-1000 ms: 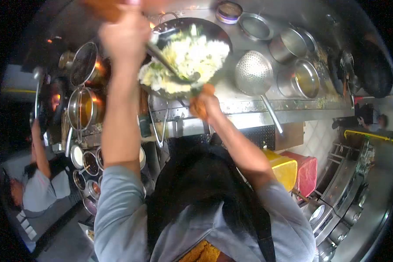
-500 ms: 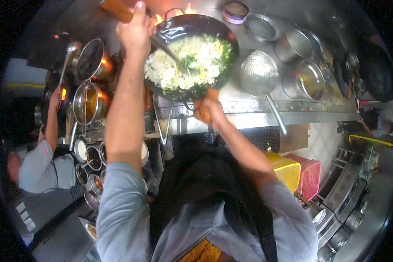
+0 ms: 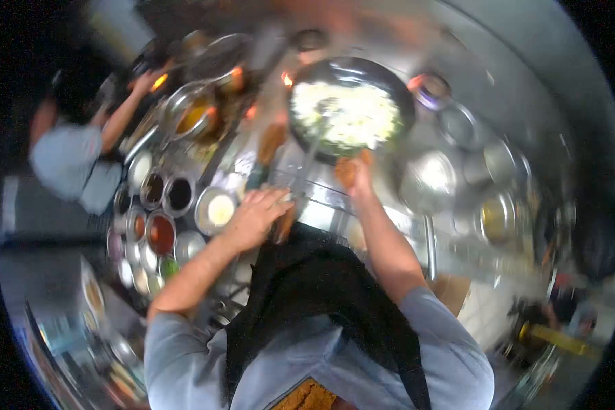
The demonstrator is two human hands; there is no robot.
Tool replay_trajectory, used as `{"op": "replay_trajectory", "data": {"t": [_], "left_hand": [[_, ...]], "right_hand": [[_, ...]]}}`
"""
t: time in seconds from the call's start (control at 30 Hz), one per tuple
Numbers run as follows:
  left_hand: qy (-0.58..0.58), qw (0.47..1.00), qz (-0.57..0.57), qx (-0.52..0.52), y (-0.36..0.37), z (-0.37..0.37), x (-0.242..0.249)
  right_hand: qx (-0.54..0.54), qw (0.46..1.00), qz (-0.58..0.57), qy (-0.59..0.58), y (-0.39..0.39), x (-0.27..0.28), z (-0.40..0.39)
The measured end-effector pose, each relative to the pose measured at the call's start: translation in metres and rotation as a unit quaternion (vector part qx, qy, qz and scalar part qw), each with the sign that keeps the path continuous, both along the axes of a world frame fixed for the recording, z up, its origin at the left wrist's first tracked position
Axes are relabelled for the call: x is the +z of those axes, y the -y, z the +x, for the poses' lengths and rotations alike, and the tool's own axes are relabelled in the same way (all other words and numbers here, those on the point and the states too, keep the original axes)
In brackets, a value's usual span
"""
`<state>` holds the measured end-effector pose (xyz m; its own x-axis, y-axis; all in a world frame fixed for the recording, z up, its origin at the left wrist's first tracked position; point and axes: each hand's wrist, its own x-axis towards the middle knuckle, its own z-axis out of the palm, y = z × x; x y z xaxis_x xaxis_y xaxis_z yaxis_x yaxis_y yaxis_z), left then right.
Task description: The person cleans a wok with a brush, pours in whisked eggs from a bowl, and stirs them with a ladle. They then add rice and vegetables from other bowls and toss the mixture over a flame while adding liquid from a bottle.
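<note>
A black wok (image 3: pixel 403 116) sits over the burner, with pale chopped food and some green (image 3: pixel 362 113) in it. My right hand (image 3: pixel 359 179) is closed around an orange-brown cloth (image 3: pixel 347 171) at the wok's near rim. My left hand (image 3: pixel 255 217) is at the wooden handle of a ladle (image 3: pixel 285 225), its fingers curled over the handle; motion blur softens this grip. The ladle's metal shaft slants up into the wok, and its head is partly buried in the food.
A perforated strainer (image 3: pixel 430 178) and metal pots (image 3: pixel 497 217) stand on the right of the counter. At left are several sauce containers (image 3: pixel 161 232) and a pot of yellow liquid (image 3: pixel 193 116). A co-worker (image 3: pixel 75 154) reaches over the stove. Flames (image 3: pixel 287 79) show beside the wok.
My left hand has come down from above the wok toward my body, and the ladle's handle now points toward me. My right hand stays at the cloth. The view has shifted and blurred.
</note>
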<state>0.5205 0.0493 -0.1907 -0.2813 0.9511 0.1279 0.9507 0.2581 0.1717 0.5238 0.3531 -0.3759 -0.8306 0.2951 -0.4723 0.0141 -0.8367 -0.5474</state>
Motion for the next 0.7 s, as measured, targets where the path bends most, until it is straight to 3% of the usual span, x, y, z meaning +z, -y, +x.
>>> {"op": "replay_trajectory", "data": {"t": [0.03,0.07,0.1,0.13,0.17,0.2,0.23,0.27,0.3,0.33,0.4,0.47,0.53,0.57,0.63,0.67,0.7], "left_hand": [[0.052,0.988,0.079,0.123,0.015,0.030,-0.014],[0.092,0.948,0.163,0.256,0.032,0.064,-0.029],[0.111,0.906,0.207,0.353,0.046,0.104,-0.043],[0.119,0.847,0.254,0.451,0.056,0.145,-0.059],[0.146,0.785,0.274,0.536,0.066,0.190,-0.083],[0.170,0.712,0.300,0.611,0.078,0.240,-0.109],[0.142,0.651,0.303,0.681,0.091,0.293,-0.128],[0.221,0.556,0.329,0.731,0.098,0.343,-0.146],[0.300,0.463,0.362,0.752,0.098,0.388,-0.159],[0.292,0.388,0.433,0.760,0.102,0.430,-0.167],[0.256,0.153,0.482,0.824,0.116,0.496,-0.159],[0.113,0.027,0.542,0.832,0.127,0.554,-0.168],[0.060,-0.116,0.587,0.799,0.126,0.599,-0.149],[0.052,-0.131,0.585,0.799,0.122,0.620,-0.151],[-0.042,-0.279,0.661,0.695,0.117,0.654,-0.170],[-0.045,-0.283,0.661,0.693,0.116,0.674,-0.177],[-0.117,-0.343,0.691,0.625,0.114,0.699,-0.182]], "right_hand": [[0.057,0.996,-0.017,-0.069,-0.020,-0.040,-0.009],[0.255,0.846,-0.260,-0.390,-0.039,-0.080,-0.023],[0.157,0.959,-0.167,-0.170,-0.052,-0.078,-0.016],[0.198,0.953,-0.102,-0.204,-0.038,-0.031,-0.008],[0.324,0.865,-0.283,-0.259,-0.053,-0.048,-0.017],[0.313,0.930,-0.044,-0.191,-0.067,-0.065,-0.020],[0.353,0.913,0.052,-0.198,-0.074,-0.061,-0.010],[0.229,0.958,0.166,0.032,-0.038,-0.008,0.016],[0.242,0.953,0.178,0.049,-0.032,0.001,0.030],[0.236,0.944,0.222,0.067,-0.034,-0.009,0.039],[0.301,0.926,0.227,-0.029,-0.040,-0.037,0.076],[0.386,0.891,0.237,0.028,-0.013,-0.015,0.125],[0.475,0.839,0.257,0.061,0.033,0.028,0.172],[0.490,0.830,0.258,0.061,0.024,-0.003,0.171],[0.632,0.753,0.151,0.109,-0.010,-0.086,0.165],[0.636,0.749,0.152,0.108,-0.001,-0.083,0.168],[0.638,0.748,0.148,0.110,0.011,-0.073,0.174]]}}
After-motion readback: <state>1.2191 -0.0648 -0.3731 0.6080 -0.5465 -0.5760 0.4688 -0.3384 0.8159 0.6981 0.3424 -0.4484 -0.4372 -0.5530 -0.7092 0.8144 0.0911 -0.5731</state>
